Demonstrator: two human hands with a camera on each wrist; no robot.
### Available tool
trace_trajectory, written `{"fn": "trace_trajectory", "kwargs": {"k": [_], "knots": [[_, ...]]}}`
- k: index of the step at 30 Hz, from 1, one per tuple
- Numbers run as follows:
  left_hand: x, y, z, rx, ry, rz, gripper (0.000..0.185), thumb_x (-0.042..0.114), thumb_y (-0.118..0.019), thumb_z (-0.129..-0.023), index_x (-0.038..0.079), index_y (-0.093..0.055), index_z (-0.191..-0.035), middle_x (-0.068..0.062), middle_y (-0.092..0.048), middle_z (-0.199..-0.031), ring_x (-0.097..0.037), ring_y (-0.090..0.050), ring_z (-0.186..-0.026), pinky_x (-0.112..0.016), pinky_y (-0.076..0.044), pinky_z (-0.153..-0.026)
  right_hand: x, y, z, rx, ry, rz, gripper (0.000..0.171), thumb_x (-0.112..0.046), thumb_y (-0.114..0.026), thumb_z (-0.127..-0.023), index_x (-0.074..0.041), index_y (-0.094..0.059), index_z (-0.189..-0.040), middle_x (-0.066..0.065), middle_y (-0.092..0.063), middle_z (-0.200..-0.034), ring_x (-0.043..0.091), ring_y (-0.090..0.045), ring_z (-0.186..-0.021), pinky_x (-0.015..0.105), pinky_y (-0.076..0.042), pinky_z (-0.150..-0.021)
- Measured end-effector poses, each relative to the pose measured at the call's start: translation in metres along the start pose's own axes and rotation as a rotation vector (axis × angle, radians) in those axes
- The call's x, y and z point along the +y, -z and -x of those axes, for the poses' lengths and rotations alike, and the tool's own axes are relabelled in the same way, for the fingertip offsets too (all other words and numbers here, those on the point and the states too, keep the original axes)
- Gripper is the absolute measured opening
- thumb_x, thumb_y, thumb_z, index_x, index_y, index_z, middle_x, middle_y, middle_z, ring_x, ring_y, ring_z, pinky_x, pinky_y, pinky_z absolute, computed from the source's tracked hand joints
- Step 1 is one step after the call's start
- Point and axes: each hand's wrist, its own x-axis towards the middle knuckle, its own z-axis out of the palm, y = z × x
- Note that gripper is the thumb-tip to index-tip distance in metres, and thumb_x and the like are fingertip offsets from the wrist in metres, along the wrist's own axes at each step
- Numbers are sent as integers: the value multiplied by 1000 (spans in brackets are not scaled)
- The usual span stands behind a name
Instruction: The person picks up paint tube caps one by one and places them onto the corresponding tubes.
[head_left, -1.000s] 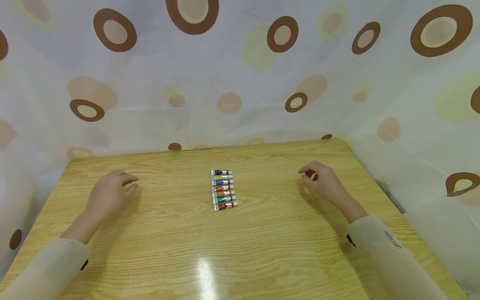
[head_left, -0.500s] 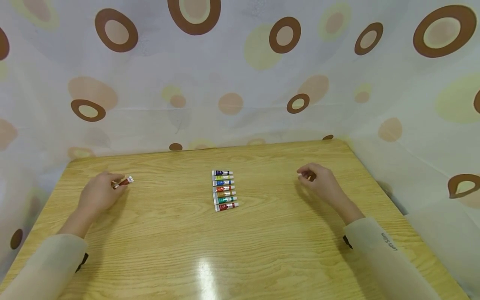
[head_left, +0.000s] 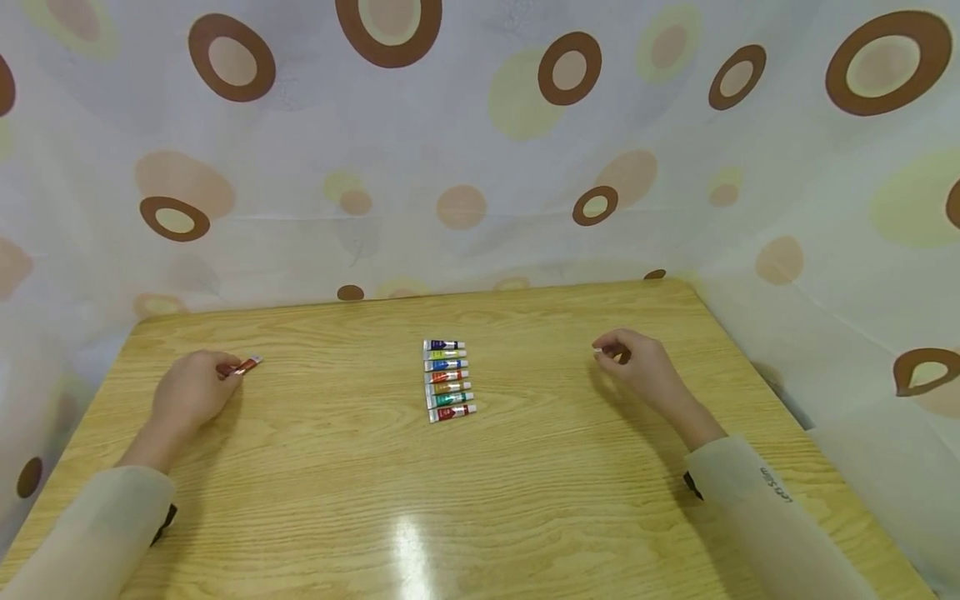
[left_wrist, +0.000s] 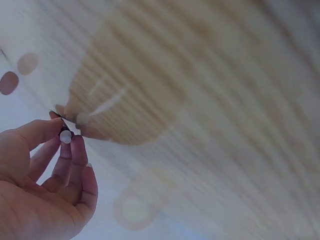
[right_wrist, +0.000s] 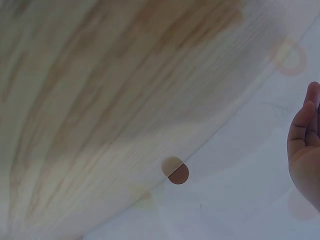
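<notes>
Lowered slightly, left hand (head_left: 191, 390) pinches brown tube (head_left: 246, 365) near table (head_left: 525, 467).

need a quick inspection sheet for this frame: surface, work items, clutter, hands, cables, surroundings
Surface: wooden table, light grain, a glare spot near the front edge.
Work items: a row of seven small paint tubes at the table's middle, side by side; one more reddish paint tube at the left.
Clutter: nothing seen.
Hands: left hand pinches the reddish paint tube at the fingertips; right hand is over the table's right side, fingers curled, and whether it holds anything cannot be told.
Cables: nothing seen.
Surroundings: pale curtain with brown and yellow circles behind the table and down both sides.
</notes>
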Motion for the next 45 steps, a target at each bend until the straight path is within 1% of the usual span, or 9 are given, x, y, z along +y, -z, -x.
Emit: {"fn": "trace_trajectory", "kwargs": {"k": [5,9,16,19,25,30,32,38,45], "knots": [[2,0,-1,26,8,56,33,14,-64,-95,-7,-71,-120,-29,-74,-108,-43,-69,-92,-47,-54,-69,1,-1,-1,5,11,11,16,-12,-68,-99,-1,-73,-110,11,-74,-98,18,-66,-86,22,-52,-75],[8,1,-2,53,-12,109,30,12,-66,-94,-8,-73,-115,-28,-74,-104,-39,-70,-89,-46,-54,-71,0,-1,-3,1,13,9,17,-12,-66,-100,-1,-73,-112,11,-74,-99,20,-66,-88,22,-52,-76],[25,2,-2,75,-73,144,25,13,-69,-94,-6,-75,-110,-26,-72,-99,-33,-67,-84,-31,-47,-64,-4,0,-5,-1,20,-2,18,-11,-66,-99,0,-72,-112,11,-73,-101,21,-66,-89,21,-53,-76],[34,1,-1,85,-101,161,22,12,-69,-95,-4,-76,-108,-25,-72,-100,-32,-67,-84,-28,-47,-64,-3,-2,-5,9,27,4,17,-11,-67,-99,0,-73,-111,11,-73,-100,19,-65,-89,21,-53,-75],[52,1,1,142,-171,184,18,8,-72,-92,-1,-79,-106,-24,-74,-103,-35,-69,-88,-31,-49,-66,-4,-5,-5,31,52,-4,16,-10,-66,-99,0,-73,-110,11,-73,-99,18,-65,-87,19,-52,-74],[64,2,2,140,-176,217,18,9,-71,-93,2,-79,-107,-21,-73,-108,-36,-69,-95,-41,-53,-74,-5,-6,-5,32,53,-12,16,-9,-66,-99,0,-73,-110,11,-72,-99,19,-65,-87,18,-52,-74],[70,3,3,143,-182,230,18,9,-71,-93,3,-79,-108,-19,-73,-107,-36,-69,-96,-42,-54,-76,-7,-5,-4,27,45,-17,16,-9,-66,-100,0,-73,-110,12,-72,-100,20,-65,-88,18,-52,-74],[82,3,4,159,-189,304,21,8,-69,-94,0,-76,-112,-21,-72,-109,-36,-71,-97,-40,-62,-76,-10,-5,-4,15,33,-27,16,-10,-66,-100,0,-73,-111,13,-72,-101,23,-66,-90,19,-51,-75],[96,-1,3,185,-210,401,25,2,-67,-92,-5,-72,-115,-21,-67,-107,-36,-72,-96,-35,-64,-79,-12,-7,-4,19,30,-27,16,-10,-66,-100,0,-73,-111,12,-73,-101,19,-65,-88,18,-51,-74]]}}
